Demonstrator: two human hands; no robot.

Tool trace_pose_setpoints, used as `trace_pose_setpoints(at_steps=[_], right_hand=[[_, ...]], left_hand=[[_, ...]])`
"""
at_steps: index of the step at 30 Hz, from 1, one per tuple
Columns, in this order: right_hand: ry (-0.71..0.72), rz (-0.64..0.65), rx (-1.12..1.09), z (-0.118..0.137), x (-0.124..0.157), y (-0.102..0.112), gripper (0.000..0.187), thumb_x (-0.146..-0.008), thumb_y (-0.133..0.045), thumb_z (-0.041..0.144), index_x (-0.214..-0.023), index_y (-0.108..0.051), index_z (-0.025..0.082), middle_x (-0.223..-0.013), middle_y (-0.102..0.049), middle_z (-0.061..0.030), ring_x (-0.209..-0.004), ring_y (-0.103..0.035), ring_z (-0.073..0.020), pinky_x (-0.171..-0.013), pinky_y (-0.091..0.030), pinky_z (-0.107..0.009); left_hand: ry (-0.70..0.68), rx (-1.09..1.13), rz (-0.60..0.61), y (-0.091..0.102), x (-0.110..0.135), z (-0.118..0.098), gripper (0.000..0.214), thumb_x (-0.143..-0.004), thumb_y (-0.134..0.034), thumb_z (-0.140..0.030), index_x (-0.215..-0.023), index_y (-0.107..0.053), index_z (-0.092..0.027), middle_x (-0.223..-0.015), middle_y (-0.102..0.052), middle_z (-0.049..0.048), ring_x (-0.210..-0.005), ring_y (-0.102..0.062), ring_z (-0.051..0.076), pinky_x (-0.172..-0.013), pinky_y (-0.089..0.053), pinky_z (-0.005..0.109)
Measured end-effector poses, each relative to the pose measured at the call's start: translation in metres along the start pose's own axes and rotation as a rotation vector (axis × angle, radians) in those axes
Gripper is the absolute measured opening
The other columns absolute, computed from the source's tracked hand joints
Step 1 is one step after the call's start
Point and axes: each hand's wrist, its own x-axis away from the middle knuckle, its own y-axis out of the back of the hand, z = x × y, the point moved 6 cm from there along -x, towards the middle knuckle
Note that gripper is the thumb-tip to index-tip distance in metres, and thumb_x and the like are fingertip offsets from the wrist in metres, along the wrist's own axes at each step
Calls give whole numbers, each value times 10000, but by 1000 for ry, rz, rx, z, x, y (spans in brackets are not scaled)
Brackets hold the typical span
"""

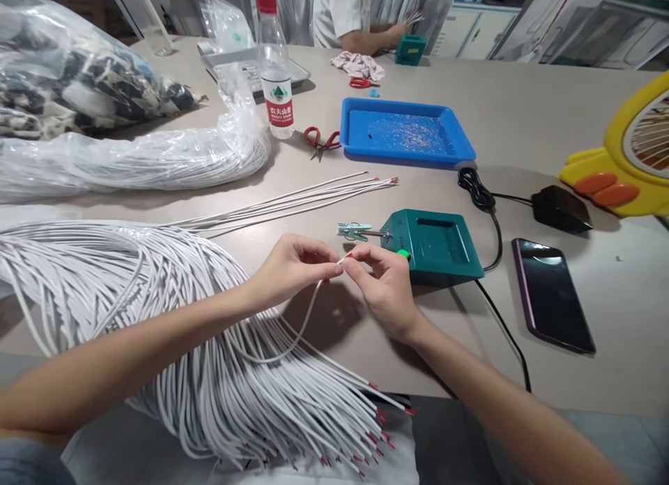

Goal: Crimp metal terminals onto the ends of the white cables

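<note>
My left hand [293, 265] and my right hand [379, 283] meet above the table and pinch the end of one white cable [308, 314], which curves down into a large bundle of white cables [172, 332] with red tips. Just beyond my right hand stands a green box-shaped machine [436, 244] with a metal clip [354, 230] sticking out of its left side. A few finished cables [293, 201] lie stretched out behind my hands.
A blue tray [405, 131], red-handled snips [321, 140], a water bottle [274, 67] and bagged cables [130, 161] lie further back. A black phone [551, 293], a foot pedal [562, 208] and a yellow fan [630, 157] sit at the right. Another person [355, 18] works across the table.
</note>
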Motion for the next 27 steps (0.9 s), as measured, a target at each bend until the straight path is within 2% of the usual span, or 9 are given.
trace_pose_setpoints(at_steps=[5,8,10,13,15,20,27], right_hand=[[35,19,71,0,1,-2,136,-814,-592,224,-696,-563,163,-680,-583,-6,-654,-551,-125,-623,-452,-260],[87,-31,80,1,2,0,98,-834,-561,205,-742,-560,171,-721,-571,-8,-688,-554,-126,-662,-478,-269],[136,-83,71,3,2,3,34,-839,-559,202,-857,-580,182,-803,-575,-23,-757,-567,-139,-714,-503,-291],[202,-110,81,6,3,5,212,-824,-595,199,-1034,-571,212,-903,-559,-40,-809,-564,-149,-741,-525,-320],[243,-107,102,9,5,5,250,-820,-607,187,-1063,-573,230,-921,-550,-40,-807,-558,-148,-736,-530,-327],[328,-112,158,14,6,5,242,-825,-603,170,-1057,-599,235,-933,-566,-43,-781,-564,-143,-706,-531,-329],[335,-93,192,14,4,3,217,-833,-596,180,-1044,-612,230,-921,-575,-41,-762,-569,-140,-681,-529,-323]], left_hand=[[-36,78,-47,8,-2,-2,141,-729,-711,-238,-716,-676,-101,-606,-601,11,-566,-547,91,-555,-426,206],[-9,158,17,7,-3,2,164,-741,-706,-256,-719,-673,-97,-612,-605,18,-577,-556,96,-569,-423,215],[38,213,72,3,-3,5,171,-757,-694,-262,-737,-675,-93,-621,-616,25,-572,-572,100,-569,-425,220],[110,294,130,-3,-1,9,170,-757,-696,-259,-756,-679,-90,-649,-631,29,-573,-598,108,-581,-447,229],[145,320,155,-6,0,10,170,-754,-699,-253,-741,-678,-86,-648,-631,28,-566,-599,105,-589,-457,229],[155,272,175,-7,0,9,184,-764,-690,-262,-727,-680,-82,-655,-637,31,-543,-588,88,-578,-450,212],[131,200,141,-5,0,8,225,-727,-725,-305,-722,-686,-83,-621,-632,27,-526,-585,90,-538,-430,201]])
